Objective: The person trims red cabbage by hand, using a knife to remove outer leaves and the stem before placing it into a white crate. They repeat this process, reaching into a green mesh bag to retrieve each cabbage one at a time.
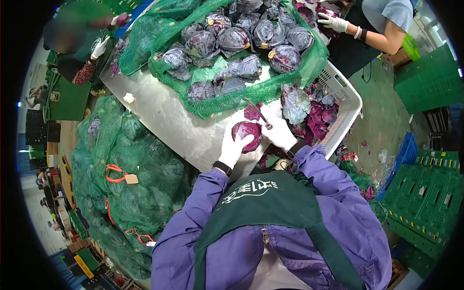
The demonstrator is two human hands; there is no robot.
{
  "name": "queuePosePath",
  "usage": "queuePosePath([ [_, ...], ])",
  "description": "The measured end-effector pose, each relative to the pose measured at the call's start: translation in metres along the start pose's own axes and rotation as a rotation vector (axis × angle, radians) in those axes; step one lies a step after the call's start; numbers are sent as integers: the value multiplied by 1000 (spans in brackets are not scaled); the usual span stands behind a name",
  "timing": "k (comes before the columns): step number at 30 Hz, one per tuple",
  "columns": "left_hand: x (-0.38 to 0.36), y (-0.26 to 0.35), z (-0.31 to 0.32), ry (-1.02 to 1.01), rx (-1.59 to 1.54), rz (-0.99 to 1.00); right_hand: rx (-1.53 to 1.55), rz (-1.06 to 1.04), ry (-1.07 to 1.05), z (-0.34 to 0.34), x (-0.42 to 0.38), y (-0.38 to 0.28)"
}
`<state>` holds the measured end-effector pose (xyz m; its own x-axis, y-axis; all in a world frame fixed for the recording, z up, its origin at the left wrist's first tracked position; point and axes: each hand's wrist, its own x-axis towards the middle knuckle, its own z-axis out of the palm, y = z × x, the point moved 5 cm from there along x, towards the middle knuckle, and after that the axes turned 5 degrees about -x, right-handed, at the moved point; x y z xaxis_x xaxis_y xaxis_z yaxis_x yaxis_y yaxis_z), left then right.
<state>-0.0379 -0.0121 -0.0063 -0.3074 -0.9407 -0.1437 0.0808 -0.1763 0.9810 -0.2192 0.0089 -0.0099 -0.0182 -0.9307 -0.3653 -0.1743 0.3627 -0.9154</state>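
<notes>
A peeled, glossy red cabbage (248,136) is gripped in my gloved left hand (231,146), above the near edge of the metal table (186,128). My gloved right hand (280,134) is closed round a knife (259,114), its blade pointing up and to the left, beside the cabbage. Just beyond the blade lies a loose purple leaf piece (252,112). A large pale outer leaf (295,104) rests right of my right hand. Further back, a green mesh bag (205,110) lies opened, with several unpeeled red cabbages (233,39) on it.
At right, a white plastic crate (349,99) holds purple leaf trimmings. Filled green net sacks (140,188) are piled at left. Co-workers' gloved hands (333,22) work across the table. Green crates (425,193) are stacked at far right.
</notes>
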Motion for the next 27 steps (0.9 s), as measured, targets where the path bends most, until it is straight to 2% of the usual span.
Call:
queuePosePath([
  [2,-4,-3,-3,34,-72,-63,-620,-403,332,-24,1,2],
  [4,-7,-7,-12,78,-149,-93,-231,-169,454,-57,9,52],
  [6,-5,-11,-20,136,-235,-127,-179,62,601,-82,13,61],
  [7,-4,-17,-22,140,-220,-175,-210,-49,575,-82,12,60],
  [9,3,-12,-18,113,-182,-228,33,-222,253,-48,4,13],
  [10,7,-10,-16,107,-181,-226,-136,-250,122,-31,-1,-10],
  [11,10,-9,-15,96,-205,-251,-14,-386,-55,-11,-6,-26],
  [12,12,-9,-15,87,-230,-277,-99,-480,-117,5,-6,-23],
  [14,14,-13,-20,119,-241,-323,-31,-386,-165,22,-3,-11],
  [15,14,-12,-22,95,-209,-289,-14,-296,-154,22,-7,-13],
  [16,14,-12,-23,73,-177,-253,-16,-297,-161,24,-5,-8],
  [17,15,-13,-27,78,-178,-252,203,-238,-274,29,-6,-6],
  [18,15,-19,-33,140,-268,-342,419,-176,-382,29,-7,-5],
  [19,15,-24,-36,200,-359,-433,-217,-368,-325,11,-13,-8],
  [20,16,-22,-37,196,-362,-429,-120,-211,-315,1,-9,17],
  [22,15,-17,-34,151,-381,-439,348,-8,4,-27,-11,25],
  [23,19,-33,-39,144,-254,-360,403,-8,-85,-29,-8,34],
  [24,18,-32,-37,149,-253,-364,406,-4,-89,-23,-13,12],
  [26,20,-25,-32,144,-171,-327,131,-163,-82,-5,-26,-33],
  [27,23,-22,-28,91,-247,-311,126,-329,-145,9,-19,-40],
])
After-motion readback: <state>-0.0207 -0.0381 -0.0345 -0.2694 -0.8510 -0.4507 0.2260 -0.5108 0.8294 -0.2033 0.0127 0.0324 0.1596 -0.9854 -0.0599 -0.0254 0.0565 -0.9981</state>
